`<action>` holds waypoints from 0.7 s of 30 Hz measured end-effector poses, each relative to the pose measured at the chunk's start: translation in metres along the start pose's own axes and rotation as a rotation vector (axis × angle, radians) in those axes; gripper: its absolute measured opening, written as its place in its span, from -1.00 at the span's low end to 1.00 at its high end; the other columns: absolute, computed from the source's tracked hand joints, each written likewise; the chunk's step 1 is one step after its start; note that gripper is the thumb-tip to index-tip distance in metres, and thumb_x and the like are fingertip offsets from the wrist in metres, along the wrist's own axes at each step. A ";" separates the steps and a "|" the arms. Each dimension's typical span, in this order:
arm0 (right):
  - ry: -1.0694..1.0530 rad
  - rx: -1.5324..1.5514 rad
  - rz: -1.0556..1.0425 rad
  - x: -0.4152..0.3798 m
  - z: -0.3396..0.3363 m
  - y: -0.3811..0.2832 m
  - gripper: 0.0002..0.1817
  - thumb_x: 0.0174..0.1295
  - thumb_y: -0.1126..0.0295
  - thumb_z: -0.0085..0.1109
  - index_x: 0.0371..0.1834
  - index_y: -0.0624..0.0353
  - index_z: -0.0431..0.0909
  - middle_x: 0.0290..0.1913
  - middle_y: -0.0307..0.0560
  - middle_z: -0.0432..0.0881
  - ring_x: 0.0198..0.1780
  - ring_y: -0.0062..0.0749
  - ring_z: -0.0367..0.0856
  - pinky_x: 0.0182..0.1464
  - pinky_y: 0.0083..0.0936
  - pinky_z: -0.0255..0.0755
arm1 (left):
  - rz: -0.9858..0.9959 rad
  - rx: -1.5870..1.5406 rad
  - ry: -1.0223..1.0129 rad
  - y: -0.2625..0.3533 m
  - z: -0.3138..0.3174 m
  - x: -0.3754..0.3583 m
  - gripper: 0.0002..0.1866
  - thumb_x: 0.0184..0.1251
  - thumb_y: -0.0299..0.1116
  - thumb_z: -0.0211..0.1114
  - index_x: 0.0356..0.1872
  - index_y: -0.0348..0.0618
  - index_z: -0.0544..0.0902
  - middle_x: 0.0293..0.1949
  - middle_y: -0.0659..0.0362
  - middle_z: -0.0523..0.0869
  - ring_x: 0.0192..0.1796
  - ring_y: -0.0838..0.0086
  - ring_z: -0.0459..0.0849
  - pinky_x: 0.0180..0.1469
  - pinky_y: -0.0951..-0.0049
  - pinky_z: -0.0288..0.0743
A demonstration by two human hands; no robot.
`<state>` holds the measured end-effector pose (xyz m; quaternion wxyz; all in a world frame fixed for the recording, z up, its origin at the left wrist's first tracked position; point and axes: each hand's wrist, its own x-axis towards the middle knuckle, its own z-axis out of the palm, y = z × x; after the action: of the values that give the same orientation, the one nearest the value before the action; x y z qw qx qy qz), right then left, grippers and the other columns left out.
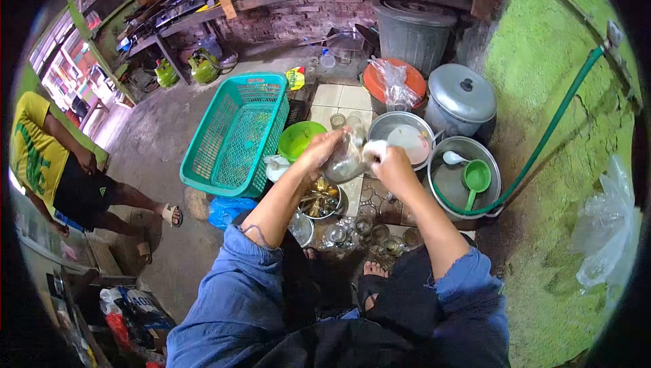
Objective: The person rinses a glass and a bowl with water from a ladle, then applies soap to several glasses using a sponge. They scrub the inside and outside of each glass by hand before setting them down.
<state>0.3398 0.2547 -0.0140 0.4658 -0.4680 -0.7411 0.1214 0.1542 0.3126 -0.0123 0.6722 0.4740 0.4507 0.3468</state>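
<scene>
Left hand [324, 149] up front, fingers wrapped around a clear glass vessel [344, 163], tilted and held in the air above the tiled floor [359, 99]. And across from it the right hand [395, 168], closed on a white wad [373, 151], cloth or sponge, cannot tell which, right up by the vessel's side; whether the two touch is hard to make out.

Down below, drinking glasses [380, 234] crowd the near edge of the tiles, just ahead of the sandalled feet. Just left of them, a pot bristling with metal spoons [324, 195], partly behind the left forearm. Further up that left edge, a lime-green bowl [293, 139], and beside it the big teal plastic basket [239, 130], its mesh bottom on view.

Over to the right edge now: an aluminium basin [381, 126] of cloudy liquid, and next to it a metal pot [442, 177] with a green dipper [477, 175] and a white ladle inside. A green hose [575, 88] swoops off the wall down to that pot's rim. Behind, a lidded aluminium pot [461, 97] stands beside an orange-red basin [371, 82] topped by a crumpled clear bag.

Far left, a person in a yellow shirt [41, 144] stands well apart.
</scene>
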 end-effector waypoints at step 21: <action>-0.556 -0.007 -0.113 -0.013 0.035 -0.023 -0.80 0.08 0.48 -0.01 -0.23 0.30 0.49 -0.38 0.10 0.62 -0.30 -0.23 0.62 -0.25 -0.34 0.43 | 0.339 0.474 -0.082 0.005 -0.005 -0.026 -0.73 0.25 -0.22 0.28 -0.46 -0.25 0.70 -0.64 0.33 0.59 -0.54 0.78 0.33 -0.56 0.63 0.23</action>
<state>0.2999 0.2412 -0.0261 0.2488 -0.3763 -0.8658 0.2165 0.1400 0.2927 -0.0007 0.4928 0.7000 0.4059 0.3199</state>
